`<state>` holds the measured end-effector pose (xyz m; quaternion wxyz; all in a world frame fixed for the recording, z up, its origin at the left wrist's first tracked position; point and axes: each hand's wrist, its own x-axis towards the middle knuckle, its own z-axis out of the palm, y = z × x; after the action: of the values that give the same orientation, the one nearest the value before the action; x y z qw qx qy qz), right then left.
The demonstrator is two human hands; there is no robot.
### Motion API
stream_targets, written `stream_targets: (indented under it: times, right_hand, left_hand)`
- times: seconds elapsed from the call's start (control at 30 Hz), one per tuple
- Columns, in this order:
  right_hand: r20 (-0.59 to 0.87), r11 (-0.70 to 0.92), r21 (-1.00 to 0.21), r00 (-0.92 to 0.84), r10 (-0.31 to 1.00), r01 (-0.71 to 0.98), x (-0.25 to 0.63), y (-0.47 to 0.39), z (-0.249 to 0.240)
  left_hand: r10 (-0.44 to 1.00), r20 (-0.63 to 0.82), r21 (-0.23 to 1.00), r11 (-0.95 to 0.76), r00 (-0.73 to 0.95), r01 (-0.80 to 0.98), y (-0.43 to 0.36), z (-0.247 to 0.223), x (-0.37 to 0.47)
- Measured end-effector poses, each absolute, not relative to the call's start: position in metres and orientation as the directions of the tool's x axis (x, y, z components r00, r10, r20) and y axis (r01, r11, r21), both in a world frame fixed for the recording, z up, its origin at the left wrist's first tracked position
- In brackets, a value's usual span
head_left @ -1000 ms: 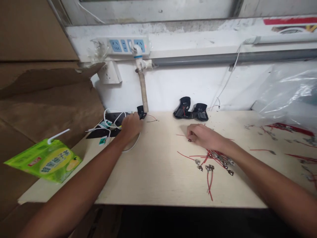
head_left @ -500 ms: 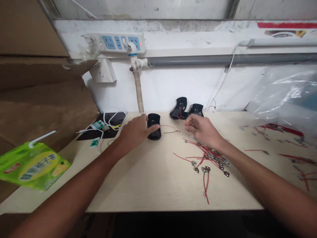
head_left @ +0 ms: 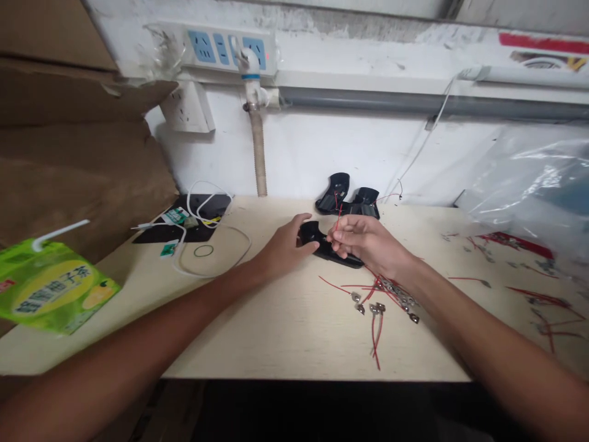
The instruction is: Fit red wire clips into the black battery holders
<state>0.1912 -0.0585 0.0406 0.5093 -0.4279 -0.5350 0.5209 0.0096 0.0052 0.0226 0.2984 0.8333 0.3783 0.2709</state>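
Note:
A curved black plastic shell lies on the tabletop in front of me. My left hand is around its left end, with the thumb in front and the fingers behind. Between the thumb and fingertips of my right hand is a red wire, pointing upward just above the shell; the wire's lower end is hidden by the fingers. Below my right wrist is a loose pile of red wires with metal contact tabs. Behind my hands, more black shells with red wires stand against the wall.
A green drink carton with a straw stands at the left, near cardboard. A white cable curls beside a black mat. More wires and a clear plastic bag occupy the right. A hose hangs at the wall.
The shell has turned from upright to lying lengthwise and moved right, with my left hand following. My right hand has brought the red wire over it. The camera view has shifted slightly.

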Motion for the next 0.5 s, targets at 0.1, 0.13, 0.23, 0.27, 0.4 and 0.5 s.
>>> stream_targets:
  times: [0.1,0.13,0.23,0.27,0.4,0.5]
  right_hand:
    - [0.108,0.104,-0.994,-0.148,0.983,-0.032,0.191,-0.059,0.040]
    - [0.112,0.114,-0.993,-0.160,0.981,0.005,0.191,-0.060,0.040]
    - [0.080,0.103,-0.989,-0.201,0.976,0.105,0.189,-0.063,0.042]
    - [0.061,0.091,-0.987,-0.216,0.974,0.132,0.188,-0.064,0.042]
    - [0.040,0.094,-0.978,-0.271,0.962,0.189,0.183,-0.069,0.042]
    - [0.065,0.133,-0.965,-0.287,0.956,0.226,0.181,-0.071,0.041]
  left_hand:
    - [0.730,0.293,0.640,-0.630,0.618,0.440,-0.001,0.024,0.010]
    - [0.717,0.313,0.623,-0.650,0.622,0.435,-0.002,0.024,0.010]
    - [0.707,0.355,0.580,-0.680,0.612,0.449,-0.004,0.024,0.008]
    - [0.705,0.365,0.565,-0.686,0.607,0.457,-0.004,0.024,0.008]
    - [0.704,0.382,0.541,-0.696,0.599,0.473,-0.005,0.025,0.007]
    - [0.692,0.395,0.540,-0.707,0.605,0.456,-0.007,0.025,0.007]
